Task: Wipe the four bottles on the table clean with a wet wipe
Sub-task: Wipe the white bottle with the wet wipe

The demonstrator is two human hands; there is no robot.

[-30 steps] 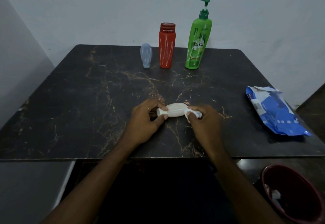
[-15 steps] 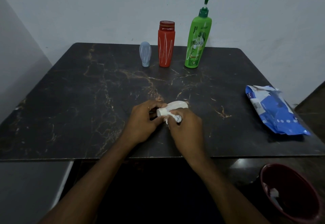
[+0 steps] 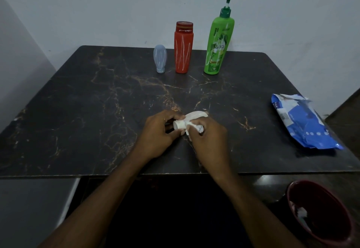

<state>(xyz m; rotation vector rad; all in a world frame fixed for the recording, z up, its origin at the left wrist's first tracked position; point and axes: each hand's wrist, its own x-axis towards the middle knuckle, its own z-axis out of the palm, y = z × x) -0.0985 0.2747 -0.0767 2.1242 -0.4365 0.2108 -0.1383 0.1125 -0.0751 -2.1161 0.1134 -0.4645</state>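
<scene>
Left grip [image 3: 157,133] clamps white bottle [image 3: 195,115] | right grip [image 3: 210,138] pinches wipe [image 3: 199,129] | green bottle [image 3: 218,39] reads "Vatika"

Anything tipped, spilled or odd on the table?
Nothing spilled. Blue bottle, red bottle and green bottle stand upright at the back; left hand holds the white bottle, right hand the wipe. The wipes pack lies open, top crumpled.
</scene>
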